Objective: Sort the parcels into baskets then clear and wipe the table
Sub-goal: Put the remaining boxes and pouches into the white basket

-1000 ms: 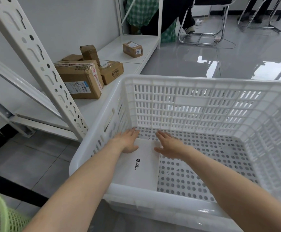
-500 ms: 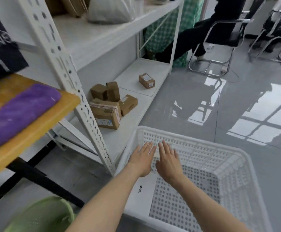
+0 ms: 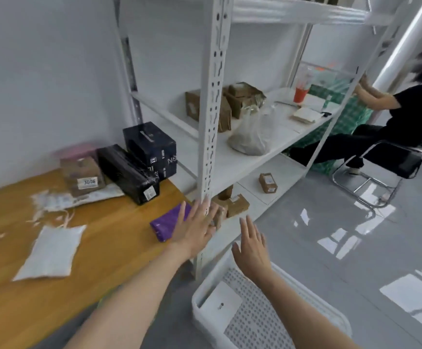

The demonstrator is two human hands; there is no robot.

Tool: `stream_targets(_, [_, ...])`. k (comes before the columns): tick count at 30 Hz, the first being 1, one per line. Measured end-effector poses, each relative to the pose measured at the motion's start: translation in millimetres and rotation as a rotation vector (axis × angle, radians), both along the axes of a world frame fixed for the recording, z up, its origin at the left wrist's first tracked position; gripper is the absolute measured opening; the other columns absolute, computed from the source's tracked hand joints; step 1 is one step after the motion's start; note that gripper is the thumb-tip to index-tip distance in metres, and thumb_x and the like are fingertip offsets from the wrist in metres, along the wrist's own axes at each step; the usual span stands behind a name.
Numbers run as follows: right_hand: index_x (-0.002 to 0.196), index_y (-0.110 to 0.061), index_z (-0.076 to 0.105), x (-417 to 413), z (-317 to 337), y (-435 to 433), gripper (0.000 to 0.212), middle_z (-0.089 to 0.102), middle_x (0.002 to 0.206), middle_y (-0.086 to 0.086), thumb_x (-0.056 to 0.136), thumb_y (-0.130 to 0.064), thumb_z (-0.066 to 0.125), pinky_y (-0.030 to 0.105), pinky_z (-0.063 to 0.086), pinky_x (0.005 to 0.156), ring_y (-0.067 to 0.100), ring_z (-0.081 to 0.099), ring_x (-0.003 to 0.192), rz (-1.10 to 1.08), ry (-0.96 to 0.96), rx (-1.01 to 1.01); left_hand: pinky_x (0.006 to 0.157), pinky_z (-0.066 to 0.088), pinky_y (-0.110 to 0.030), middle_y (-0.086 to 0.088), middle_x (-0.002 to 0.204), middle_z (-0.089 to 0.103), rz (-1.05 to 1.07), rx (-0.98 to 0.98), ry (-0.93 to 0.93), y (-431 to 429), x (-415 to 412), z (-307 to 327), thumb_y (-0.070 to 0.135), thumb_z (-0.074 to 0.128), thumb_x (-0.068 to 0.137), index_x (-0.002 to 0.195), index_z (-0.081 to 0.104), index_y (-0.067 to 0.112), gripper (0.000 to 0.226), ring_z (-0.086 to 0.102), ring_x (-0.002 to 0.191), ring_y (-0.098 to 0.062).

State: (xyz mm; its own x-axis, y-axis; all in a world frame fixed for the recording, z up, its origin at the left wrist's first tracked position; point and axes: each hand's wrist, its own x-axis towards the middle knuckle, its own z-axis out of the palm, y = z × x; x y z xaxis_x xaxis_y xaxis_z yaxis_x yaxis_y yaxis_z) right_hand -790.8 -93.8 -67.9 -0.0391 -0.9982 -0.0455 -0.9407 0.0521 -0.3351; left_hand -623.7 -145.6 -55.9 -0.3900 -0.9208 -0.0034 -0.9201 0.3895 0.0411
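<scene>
Both hands hung in the air, holding nothing. The left hand (image 3: 195, 230) was stretched out flat with its fingers straight and spread, over the near corner of the surface (image 3: 109, 243), just above the purple cloth (image 3: 167, 221) lying at that edge. The right hand (image 3: 251, 250) hovered above the white basket (image 3: 255, 323) on the floor, its fingers also straight and relaxed. One flat white parcel (image 3: 221, 302) lay in the bottom of the basket.

Most of the parcels were on the surface, well apart from the hands. Two black boxes (image 3: 129, 172) stood together against the wall, with a brown box (image 3: 83, 176) beside them. Thin white mailers (image 3: 61, 197) lay in front of those, and a white padded bag (image 3: 50, 251) was nearer the front edge.

The step in hand looked like a reach for the next parcel, with much of the sorting yet to do. The black boxes were the closest and looked rigid, so a two-handed lift by the sides would probably suit them. The left arm would need to pass over the cloth rather than drag it off the edge, since the wiping at the end likely calls for it. The white shelf post (image 3: 211, 122) stood just beside the table corner, so a parcel carried to the basket would do best to swing around it. The mailers looked limp, so pinching one at an edge would likely work better than scooping it.
</scene>
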Motion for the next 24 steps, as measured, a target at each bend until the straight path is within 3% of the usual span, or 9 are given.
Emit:
stream_targets(6, [0.15, -0.015, 0.014, 77.2, 55.5, -38.2, 0.061, 0.001, 0.16, 0.008, 0.097, -0.024, 0.042, 0.044, 0.015, 0.118, 0.027, 0.01, 0.147, 0.141, -0.063, 0.005, 0.117, -0.007, -0.043, -0.001, 0.158, -0.018, 0.203, 0.082, -0.037, 2.9, 125.5, 57.0, 0.041, 0.022, 0.102, 0.152, -0.003, 0.023, 0.059, -0.015, 0.145, -0.016])
stream_targets(12, [0.148, -0.019, 0.016, 178.3, 47.1, -52.0, 0.061, -0.004, 0.159, 0.007, 0.094, -0.018, 0.042, 0.044, 0.026, 0.114, 0.03, 0.019, 0.143, 0.246, -0.001, 0.113, 0.117, -0.005, -0.038, -0.003, 0.154, -0.028, 0.317, 0.27, -0.078, 22.1, 241.1, 72.3, 0.023, 0.037, 0.1, 0.152, -0.006, 0.02, 0.068, -0.014, 0.146, -0.023])
stream_targets(17, [0.151, -0.017, 0.005, 228.1, 28.1, -52.0, 0.066, -0.01, 0.158, 0.014, 0.096, -0.02, 0.041, 0.046, 0.012, 0.118, 0.03, 0.006, 0.146, 0.306, 0.079, 0.242, 0.116, -0.008, -0.042, -0.002, 0.155, -0.027, 0.351, 0.334, -0.132, 25.7, 291.5, 58.7, 0.03, 0.035, 0.1, 0.149, -0.016, 0.019, 0.072, -0.018, 0.145, -0.019])
stream_targets(24, [0.152, -0.018, -0.001, 267.7, 33.0, -118.5, 0.073, -0.006, 0.159, 0.012, 0.096, -0.029, 0.044, 0.049, 0.005, 0.118, 0.029, -0.005, 0.147, 0.335, 0.111, 0.241, 0.116, -0.008, -0.046, -0.005, 0.153, -0.031, 0.332, 0.357, -0.1, -17.8, 310.8, 48.4, 0.029, 0.038, 0.1, 0.15, -0.013, 0.021, 0.072, -0.021, 0.144, -0.02])
